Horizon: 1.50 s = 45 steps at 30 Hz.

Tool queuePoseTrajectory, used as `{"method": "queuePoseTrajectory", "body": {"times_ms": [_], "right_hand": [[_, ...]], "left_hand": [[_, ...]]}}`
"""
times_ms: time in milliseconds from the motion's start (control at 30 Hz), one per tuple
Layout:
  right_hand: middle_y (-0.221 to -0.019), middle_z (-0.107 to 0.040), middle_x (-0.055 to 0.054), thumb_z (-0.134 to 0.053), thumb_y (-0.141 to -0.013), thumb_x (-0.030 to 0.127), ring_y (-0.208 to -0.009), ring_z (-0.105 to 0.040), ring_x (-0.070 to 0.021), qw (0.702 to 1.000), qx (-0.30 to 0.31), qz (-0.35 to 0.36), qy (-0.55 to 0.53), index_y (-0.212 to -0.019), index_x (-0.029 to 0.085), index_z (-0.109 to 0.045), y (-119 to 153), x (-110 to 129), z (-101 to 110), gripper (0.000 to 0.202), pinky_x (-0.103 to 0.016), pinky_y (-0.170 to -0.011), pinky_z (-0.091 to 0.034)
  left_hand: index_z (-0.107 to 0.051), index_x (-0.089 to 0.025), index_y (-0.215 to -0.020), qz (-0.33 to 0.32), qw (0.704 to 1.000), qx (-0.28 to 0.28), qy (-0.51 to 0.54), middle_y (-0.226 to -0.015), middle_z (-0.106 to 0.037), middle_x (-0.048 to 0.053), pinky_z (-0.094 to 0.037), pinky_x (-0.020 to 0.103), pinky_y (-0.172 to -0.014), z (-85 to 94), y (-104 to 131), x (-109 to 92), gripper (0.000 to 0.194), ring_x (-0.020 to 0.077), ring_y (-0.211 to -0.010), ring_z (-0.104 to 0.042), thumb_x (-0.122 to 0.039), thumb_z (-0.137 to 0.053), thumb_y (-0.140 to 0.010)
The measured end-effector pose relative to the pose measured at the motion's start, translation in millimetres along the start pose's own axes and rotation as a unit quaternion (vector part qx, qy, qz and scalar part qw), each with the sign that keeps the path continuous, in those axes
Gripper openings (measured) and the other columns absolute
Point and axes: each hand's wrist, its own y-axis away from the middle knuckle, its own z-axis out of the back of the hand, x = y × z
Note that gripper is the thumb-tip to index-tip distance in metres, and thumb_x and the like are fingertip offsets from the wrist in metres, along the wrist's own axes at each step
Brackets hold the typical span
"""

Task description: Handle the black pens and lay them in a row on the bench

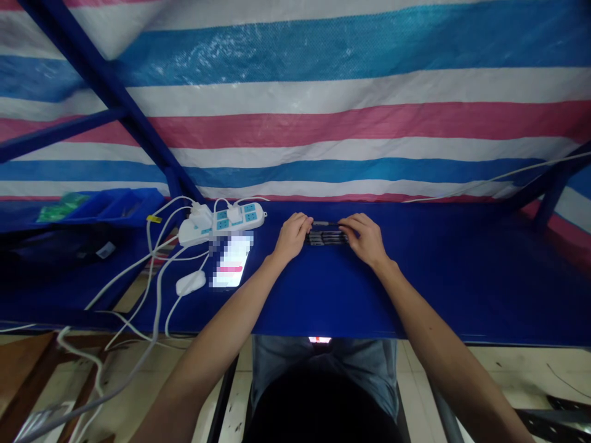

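Several slim black pens (325, 239) lie side by side on the blue tabletop (300, 295), directly in front of me. Just beyond this row is one more black pen (325, 223), running left to right between my hands. My left hand (294, 234) has its fingers closed at that pen's left end. At its right end, my right hand (363, 236) pinches with thumb and fingers. Both hands rest low over the table, and their fingers partly hide the pens' ends.
To the left are a white power strip (253, 215) with plugs, a lit phone (233, 261), a white mouse-shaped device (191, 283) and tangled white cables (159, 295). Blue bins (115, 206) stand farther left. A striped tarp (323, 129) hangs behind the table between blue frame bars (138, 132).
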Motion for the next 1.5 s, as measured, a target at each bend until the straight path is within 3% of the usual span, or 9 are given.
{"method": "queuePoseTrajectory", "body": {"times_ms": [167, 400, 600, 767, 933, 1100, 1267, 1400, 1500], "right_hand": [[-0.097, -0.074, -0.007, -0.056, -0.102, 0.031, -0.089, -0.063, -0.0247, 0.998, -0.026, -0.014, 0.049, -0.101, 0.024, -0.076, -1.7, -8.3, 7.8, 0.021, -0.042, -0.081, -0.046], [-0.097, -0.074, -0.006, -0.057, -0.102, 0.031, -0.09, -0.061, -0.0254, 0.997, -0.034, -0.021, 0.065, -0.1, 0.025, -0.075, -1.6, -10.8, 10.1, 0.02, -0.042, -0.079, -0.043], [-0.099, -0.075, -0.007, -0.057, -0.102, 0.032, -0.093, -0.064, -0.0258, 0.999, -0.025, -0.012, 0.033, -0.105, 0.025, -0.076, -0.9, -10.7, 5.5, 0.02, -0.045, -0.084, -0.049], [-0.097, -0.076, -0.008, -0.059, -0.102, 0.031, -0.091, -0.066, -0.0252, 1.0, -0.029, 0.01, -0.005, -0.104, 0.023, -0.075, 0.2, -3.0, -2.0, 0.018, -0.044, -0.085, -0.054], [-0.1, -0.074, -0.008, -0.056, -0.103, 0.028, -0.093, -0.064, -0.0256, 1.0, -0.017, 0.02, 0.015, -0.102, 0.024, -0.075, 1.5, 4.6, -5.0, 0.019, -0.044, -0.083, -0.054], [-0.102, -0.075, -0.009, -0.051, -0.105, 0.029, -0.091, -0.063, -0.0259, 0.998, 0.037, 0.023, 0.046, -0.108, 0.022, -0.074, 2.2, 3.7, -5.2, 0.025, -0.043, -0.083, -0.052], [-0.091, -0.073, -0.01, -0.045, -0.107, 0.027, -0.083, -0.061, -0.025, 0.993, 0.072, 0.02, 0.095, -0.104, 0.02, -0.073, 2.4, 4.1, -7.3, 0.029, -0.04, -0.076, -0.047], [-0.091, -0.071, -0.009, -0.047, -0.106, 0.027, -0.085, -0.061, -0.0251, 0.994, 0.065, 0.016, 0.087, -0.103, 0.02, -0.07, 1.4, 6.7, -5.4, 0.025, -0.039, -0.076, -0.048], [-0.095, -0.07, -0.009, -0.051, -0.104, 0.026, -0.09, -0.061, -0.0256, 0.997, 0.04, 0.002, 0.062, -0.104, 0.022, -0.067, 0.4, 8.2, -2.9, 0.017, -0.039, -0.079, -0.049]], "left_hand": [[-0.058, -0.021, -0.095, 0.028, 0.997, -0.041, 0.056, -0.09, -0.067, 0.004, -0.048, 0.032, -0.081, -2.1, 1.7, 6.7, 0.031, 0.018, -0.087, -0.064, -0.04, -0.038, -0.111], [-0.058, -0.023, -0.098, 0.04, 0.995, -0.066, 0.069, -0.088, -0.069, 0.003, -0.048, 0.033, -0.08, -3.1, 2.1, 8.6, 0.028, 0.017, -0.083, -0.065, -0.039, -0.039, -0.111], [-0.06, -0.022, -0.094, 0.029, 0.998, -0.04, 0.047, -0.09, -0.068, 0.003, -0.048, 0.033, -0.081, -0.5, 0.8, 3.6, 0.029, 0.018, -0.087, -0.064, -0.037, -0.042, -0.11], [-0.057, -0.02, -0.07, -0.008, 1.0, 0.013, 0.004, -0.074, -0.063, 0.003, -0.045, 0.036, -0.079, -1.5, 0.9, 2.5, 0.049, 0.0194, -0.081, -0.059, -0.042, -0.04, -0.11], [-0.058, -0.021, -0.068, -0.024, 0.999, 0.046, -0.005, -0.071, -0.062, 0.003, -0.046, 0.036, -0.077, -2.5, 1.2, 0.4, 0.052, 0.0199, -0.078, -0.058, -0.044, -0.038, -0.11], [-0.068, -0.02, -0.088, -0.034, 0.998, 0.045, -0.007, -0.088, -0.07, 0.004, -0.049, 0.038, -0.086, -1.9, 1.2, -2.6, 0.032, 0.0207, -0.089, -0.063, -0.04, -0.051, -0.107], [-0.073, -0.023, -0.101, -0.051, 0.998, 0.018, 0.023, -0.101, -0.073, 0.005, -0.052, 0.041, -0.094, -3.0, 2.6, -0.4, 0.013, 0.0214, -0.099, -0.066, -0.032, -0.064, -0.101], [-0.071, -0.025, -0.116, -0.048, 0.998, 0.008, 0.029, -0.104, -0.072, 0.005, -0.052, 0.04, -0.096, -3.7, 2.6, -0.6, 0.021, 0.0216, -0.101, -0.065, -0.033, -0.07, -0.097], [-0.069, -0.024, -0.119, -0.028, 0.999, 0.029, 0.012, -0.104, -0.071, 0.005, -0.05, 0.039, -0.095, -3.1, 1.7, -2.3, 0.023, 0.0217, -0.1, -0.063, -0.037, -0.059, -0.103]]}}
